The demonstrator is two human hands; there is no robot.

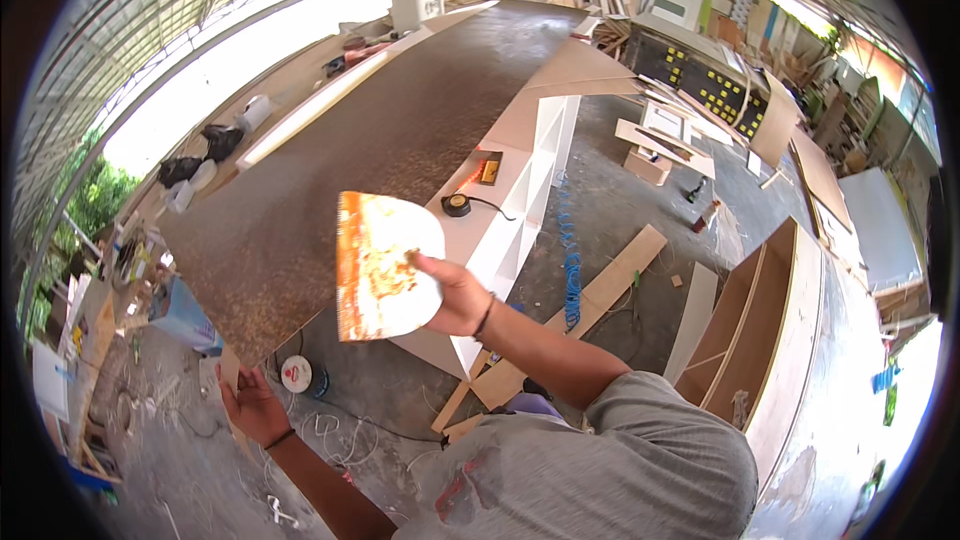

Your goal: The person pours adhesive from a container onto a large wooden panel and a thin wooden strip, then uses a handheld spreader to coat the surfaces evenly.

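My right hand (458, 298) grips a white notched glue spreader (385, 270) by its rounded side. Orange-brown glue streaks the spreader, heaviest along its toothed left edge. It is held up above a large brown sheet (330, 160), whose surface looks shiny and mottled with glue. At the near left corner of this sheet, my left hand (255, 408) has its fingers closed around a thin wood strip (231, 368). How the strip meets the sheet's corner is hard to make out.
A white shelf carcass (520, 165) stands beside the sheet, bearing a black tape measure (456, 205). A round tub (298, 373) sits on the floor near my left hand. Right of me are a blue coiled hose (572, 290), planks (610, 280) and a wooden cabinet frame (750, 310).
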